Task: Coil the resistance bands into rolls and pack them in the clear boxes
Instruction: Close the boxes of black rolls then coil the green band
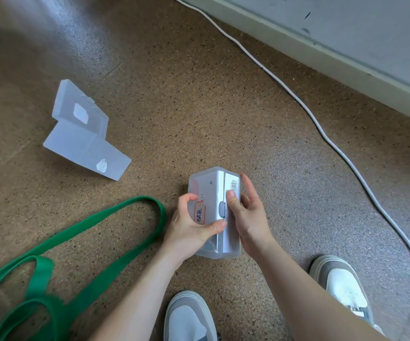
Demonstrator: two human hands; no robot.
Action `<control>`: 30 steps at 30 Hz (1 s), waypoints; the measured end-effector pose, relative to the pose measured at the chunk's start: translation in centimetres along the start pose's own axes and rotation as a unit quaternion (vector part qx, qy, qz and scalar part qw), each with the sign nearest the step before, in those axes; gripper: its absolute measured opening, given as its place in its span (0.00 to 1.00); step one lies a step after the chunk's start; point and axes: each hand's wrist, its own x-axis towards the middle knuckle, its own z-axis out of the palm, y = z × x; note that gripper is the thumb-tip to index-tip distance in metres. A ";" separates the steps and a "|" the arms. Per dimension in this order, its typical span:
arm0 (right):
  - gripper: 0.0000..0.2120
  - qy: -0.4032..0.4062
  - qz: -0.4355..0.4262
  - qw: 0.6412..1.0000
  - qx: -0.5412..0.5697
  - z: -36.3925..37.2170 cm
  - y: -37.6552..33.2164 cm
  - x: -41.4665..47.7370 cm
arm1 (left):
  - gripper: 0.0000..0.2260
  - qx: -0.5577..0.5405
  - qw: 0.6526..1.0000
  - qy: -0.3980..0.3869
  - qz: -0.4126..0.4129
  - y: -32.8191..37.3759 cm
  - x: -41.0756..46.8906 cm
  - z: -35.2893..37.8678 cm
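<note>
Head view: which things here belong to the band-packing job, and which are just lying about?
Job: clear plastic box with a red-bordered label, gripped by the left hand and right hand; long green rubber resistance band, uncoiled on the floor; two more clear plastic boxes at upper left.
Lying about: white cable across the floor; grey-and-white shoes.

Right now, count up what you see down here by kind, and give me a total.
Clear boxes: 3 (held box gripped by left hand and right hand, two on floor)
Green resistance band: at least 1; loops leave the frame
Shoes: 2
White cable: 1
Total: at least 7
</note>
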 end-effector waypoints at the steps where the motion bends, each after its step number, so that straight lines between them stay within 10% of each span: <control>1: 0.28 0.001 -0.003 1.000 -0.003 0.0 0.1 0.0 | 0.35 0.003 1.000 0.001 0.001 0.0 0.0 0.0; 13: 0.18 -0.039 -0.029 0.986 -0.162 -0.9 -2.0 -0.1 | 0.33 0.012 1.000 0.002 0.012 -0.6 0.4 0.0; 20: 0.38 0.035 -0.005 0.957 -0.288 -0.8 -3.8 0.7 | 0.42 0.145 0.988 0.012 0.049 0.4 -0.6 1.6; 30: 0.21 -0.323 -0.040 0.904 -0.278 -0.6 -8.6 0.8 | 0.38 0.036 0.979 -0.175 0.093 3.5 2.5 -5.0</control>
